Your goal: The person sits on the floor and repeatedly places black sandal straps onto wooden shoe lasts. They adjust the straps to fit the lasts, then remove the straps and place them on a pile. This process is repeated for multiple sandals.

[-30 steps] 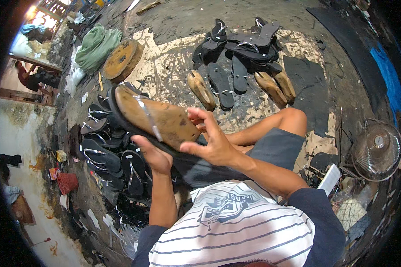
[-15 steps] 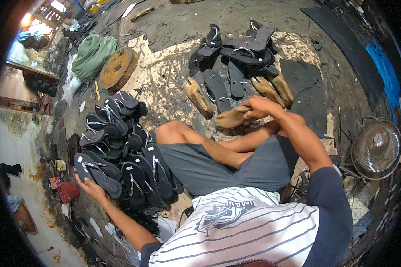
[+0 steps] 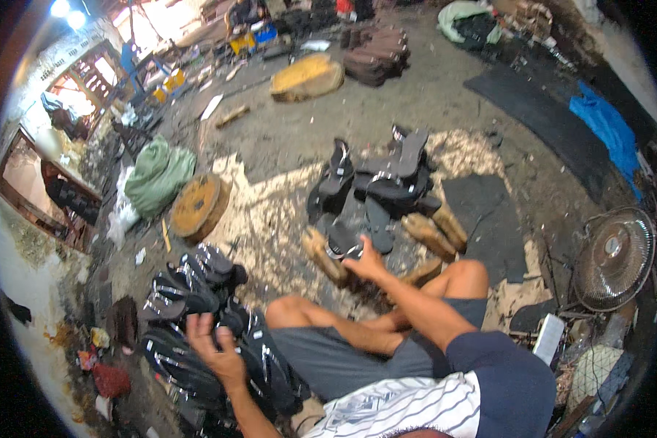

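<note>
the right hand (image 3: pixel 369 261) is the nearer one to the black sandal (image 3: pixel 343 237): its thumb and fingers are closed about the sandal's near edge, in front of the body and beyond the crossed legs. the sandal's long axis is hard to tell through blur and the steep view. just left of it lies a wooden last (image 3: pixel 325 257), its length running away from the person and leaning left. the left hand (image 3: pixel 215 350) is well apart, fingers spread and holding nothing, above the sandal pile (image 3: pixel 190 292).

the sandal is dark and matte, with a shiny silvery strap; the pile repeats that dull sole and glinting band. the last is rounded, worn and yellowish brown. a scuffed, blotchy pale sheet (image 3: pixel 270 190) covers part of the floor, beside a thick round wooden block (image 3: pixel 199 206) and a crumpled green cloth (image 3: pixel 159 175).
</note>
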A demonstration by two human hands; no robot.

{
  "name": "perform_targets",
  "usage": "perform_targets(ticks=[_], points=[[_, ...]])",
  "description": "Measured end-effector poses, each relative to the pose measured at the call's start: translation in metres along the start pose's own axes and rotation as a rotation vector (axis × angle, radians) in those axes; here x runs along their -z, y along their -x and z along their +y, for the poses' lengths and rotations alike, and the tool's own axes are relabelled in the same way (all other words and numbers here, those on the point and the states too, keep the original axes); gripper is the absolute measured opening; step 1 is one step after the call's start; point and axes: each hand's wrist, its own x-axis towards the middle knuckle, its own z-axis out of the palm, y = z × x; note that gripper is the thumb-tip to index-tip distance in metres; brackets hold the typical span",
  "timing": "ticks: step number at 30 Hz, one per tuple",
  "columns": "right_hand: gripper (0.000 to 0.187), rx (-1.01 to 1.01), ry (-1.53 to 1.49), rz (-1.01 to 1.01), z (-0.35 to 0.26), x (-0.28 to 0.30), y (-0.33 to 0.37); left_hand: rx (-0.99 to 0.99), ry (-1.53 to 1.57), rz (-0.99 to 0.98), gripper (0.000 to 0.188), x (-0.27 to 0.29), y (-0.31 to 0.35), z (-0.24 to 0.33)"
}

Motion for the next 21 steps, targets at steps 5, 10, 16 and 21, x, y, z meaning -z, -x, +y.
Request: perform_targets(ticks=[5, 10, 16, 21], points=[[0.103, 0.505, 0.013, 0.006, -0.082, 0.051, 0.121, 0.444, 0.916, -0.345, 0.047, -0.107, 0.001, 0.081], [0.103, 0.628, 0.020, 0.040, -0.088, 0.072, 0.198, 0.163, 0.747, -0.305, 0.043, -0.126, 0.004, 0.108], [0.070, 0.242, -0.773, -0.463, -0.084, 0.100, 0.173, 0.115, 0.783, -0.584, 0.031, -0.069, 0.044, 0.131], [0.040, 0.135, -0.760, -0.740, -0.094, 0.112, 0.174, 0.253, 0.954, -0.679, 0.020, -0.059, 0.068, 0.130]])
